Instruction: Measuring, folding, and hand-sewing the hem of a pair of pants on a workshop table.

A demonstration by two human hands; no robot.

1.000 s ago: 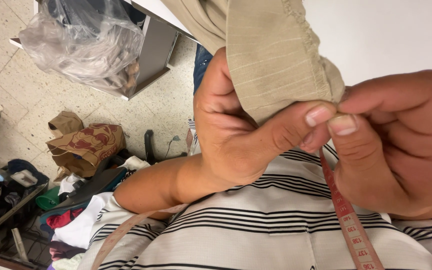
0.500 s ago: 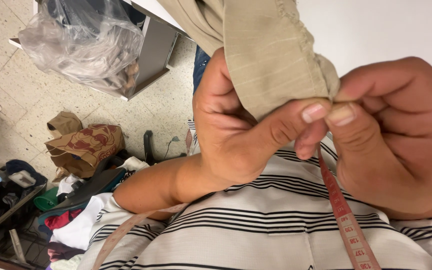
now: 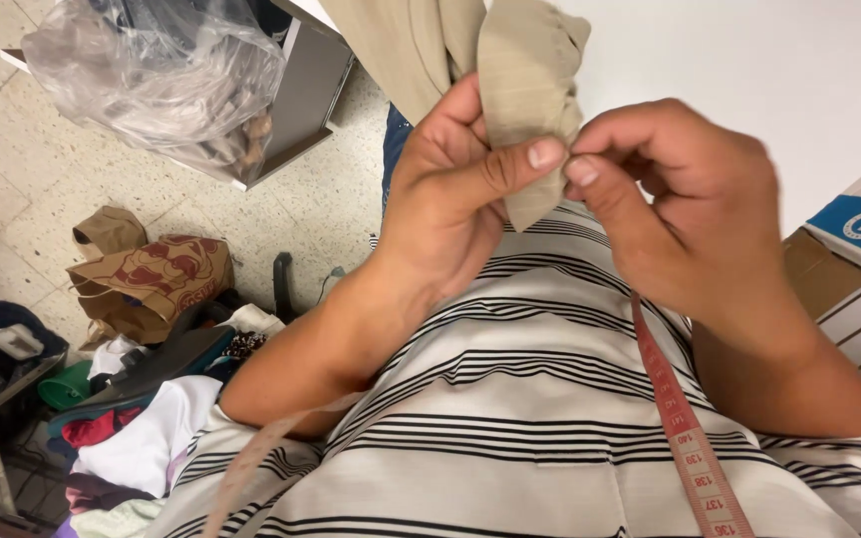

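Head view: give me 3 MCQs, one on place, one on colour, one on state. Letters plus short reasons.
1. Where does the measuring tape hang?
A. Down the striped shirt front
B. On the floor
C. Around the left wrist

2. What colour is the cloth in the hands?
A. Blue
B. Beige
C. Black

3. How is the cloth held?
A. Lying loose on the table
B. Pinched by both hands
C. Only the right hand touches it

Answers:
1 A, the red tape runs down the striped shirt.
2 B, the fabric is tan-beige.
3 B, the left hand grips it and the right hand fingers meet its edge.
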